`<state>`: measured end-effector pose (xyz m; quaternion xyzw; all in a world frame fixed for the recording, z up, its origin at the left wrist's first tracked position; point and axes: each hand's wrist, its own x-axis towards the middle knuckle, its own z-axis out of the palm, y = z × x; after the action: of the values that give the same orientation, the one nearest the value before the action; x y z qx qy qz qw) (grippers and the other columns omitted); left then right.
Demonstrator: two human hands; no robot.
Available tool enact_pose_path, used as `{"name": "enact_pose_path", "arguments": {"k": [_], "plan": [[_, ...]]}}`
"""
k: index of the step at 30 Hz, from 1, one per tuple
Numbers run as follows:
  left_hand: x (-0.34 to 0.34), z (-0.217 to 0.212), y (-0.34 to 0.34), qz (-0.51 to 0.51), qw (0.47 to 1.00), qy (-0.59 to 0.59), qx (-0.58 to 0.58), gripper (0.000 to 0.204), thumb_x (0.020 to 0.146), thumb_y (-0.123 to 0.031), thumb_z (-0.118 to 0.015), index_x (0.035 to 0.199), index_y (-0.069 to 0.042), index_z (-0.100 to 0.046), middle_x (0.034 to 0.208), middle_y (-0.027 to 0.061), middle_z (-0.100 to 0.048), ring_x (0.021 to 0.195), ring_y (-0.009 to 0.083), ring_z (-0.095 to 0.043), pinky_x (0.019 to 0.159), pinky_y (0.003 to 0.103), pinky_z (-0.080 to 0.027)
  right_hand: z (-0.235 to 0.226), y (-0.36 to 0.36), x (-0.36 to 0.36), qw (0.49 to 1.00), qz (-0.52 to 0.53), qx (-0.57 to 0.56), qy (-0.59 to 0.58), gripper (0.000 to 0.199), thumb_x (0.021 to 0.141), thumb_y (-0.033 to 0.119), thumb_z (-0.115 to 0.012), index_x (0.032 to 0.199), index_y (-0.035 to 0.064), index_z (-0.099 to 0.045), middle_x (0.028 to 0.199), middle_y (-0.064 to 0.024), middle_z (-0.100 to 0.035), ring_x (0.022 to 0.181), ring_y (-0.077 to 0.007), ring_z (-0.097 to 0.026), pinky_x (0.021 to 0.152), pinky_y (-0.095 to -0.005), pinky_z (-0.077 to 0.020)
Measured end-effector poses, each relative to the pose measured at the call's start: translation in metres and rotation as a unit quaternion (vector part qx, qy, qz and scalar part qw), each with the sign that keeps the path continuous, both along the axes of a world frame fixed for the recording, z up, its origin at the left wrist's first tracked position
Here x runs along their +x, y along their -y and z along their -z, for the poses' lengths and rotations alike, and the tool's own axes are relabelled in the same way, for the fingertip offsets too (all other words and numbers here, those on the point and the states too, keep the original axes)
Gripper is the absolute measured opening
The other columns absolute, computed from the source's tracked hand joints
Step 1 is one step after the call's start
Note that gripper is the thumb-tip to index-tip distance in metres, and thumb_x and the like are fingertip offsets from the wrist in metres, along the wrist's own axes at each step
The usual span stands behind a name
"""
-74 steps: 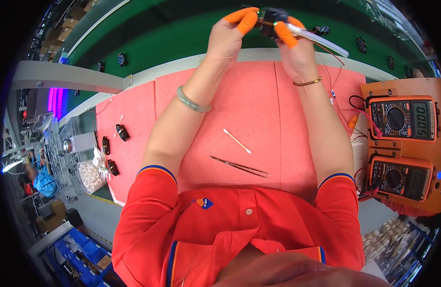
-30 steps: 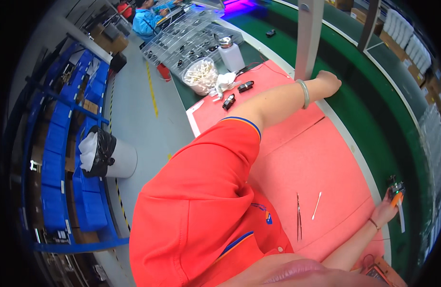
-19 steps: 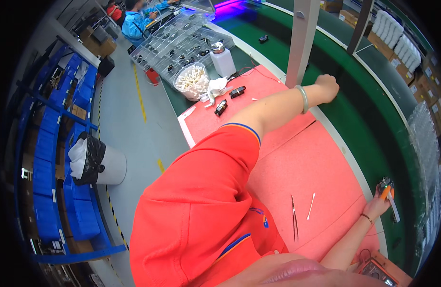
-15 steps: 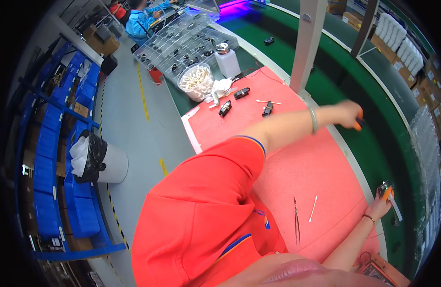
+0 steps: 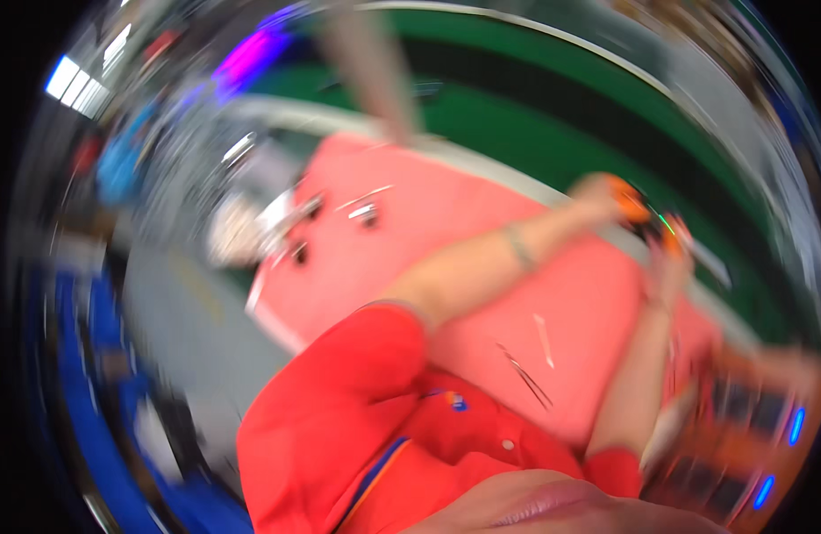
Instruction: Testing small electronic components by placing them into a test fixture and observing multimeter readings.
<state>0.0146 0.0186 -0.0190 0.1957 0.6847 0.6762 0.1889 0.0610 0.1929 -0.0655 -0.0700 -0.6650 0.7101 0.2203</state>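
Observation:
My left hand [image 5: 596, 201], with orange covers on its fingertips, is closed on a small black part [image 5: 642, 222] above the belt's edge. My right hand [image 5: 669, 270] grips the same dark piece from the near side, an orange cover on its fingertip too. A green glint shows between the hands, and a pale strip [image 5: 713, 265] juts out to the right. Motion blur hides the piece's details. Tweezers [image 5: 524, 376] and a cotton swab [image 5: 543, 342] lie on the pink mat [image 5: 446, 205] in front of me.
A green conveyor belt [image 5: 517, 111] curves along the far side, with a blurred post [image 5: 370, 71] beside it. Small dark modules [image 5: 366, 214] and a swab tub [image 5: 235, 233] are at the left. An orange-brown unit with blue lights [image 5: 740, 427] stands at the right.
My left hand has come in from over the belt to meet my right hand. The view has swung right, so the bench appears turned and blurred; the blue-lit unit now shows.

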Motion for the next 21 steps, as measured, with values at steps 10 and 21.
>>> {"name": "enact_pose_path", "arguments": {"k": [10, 21], "plan": [[-0.001, 0.027, -0.03, 0.028, 0.985, 0.119, 0.124, 0.032, 0.081, -0.014, -0.054, 0.108, 0.001, -0.046, 0.097, 0.0074, -0.053, 0.092, 0.0155, -0.051, 0.08, 0.03, -0.043, -0.027, 0.012, 0.015, 0.989, 0.041, -0.138, -0.03, 0.022, 0.072, 0.006, -0.062, 0.09, -0.0005, -0.052, 0.079, -0.0054, -0.055, 0.07, -0.0102, -0.052, 0.061, -0.0239, -0.0436], [0.004, 0.03, -0.013, 0.09, 0.971, 0.144, 0.167, 0.021, 0.081, -0.01, -0.052, 0.1, -0.001, -0.053, 0.096, 0.0042, -0.055, 0.087, 0.0129, -0.051, 0.078, 0.028, -0.041, -0.022, 0.032, 0.018, 0.991, 0.007, -0.134, -0.001, 0.017, 0.076, 0.009, -0.058, 0.088, 0.0002, -0.05, 0.08, -0.0076, -0.054, 0.07, -0.0124, -0.053, 0.06, -0.0242, -0.0442]]}}
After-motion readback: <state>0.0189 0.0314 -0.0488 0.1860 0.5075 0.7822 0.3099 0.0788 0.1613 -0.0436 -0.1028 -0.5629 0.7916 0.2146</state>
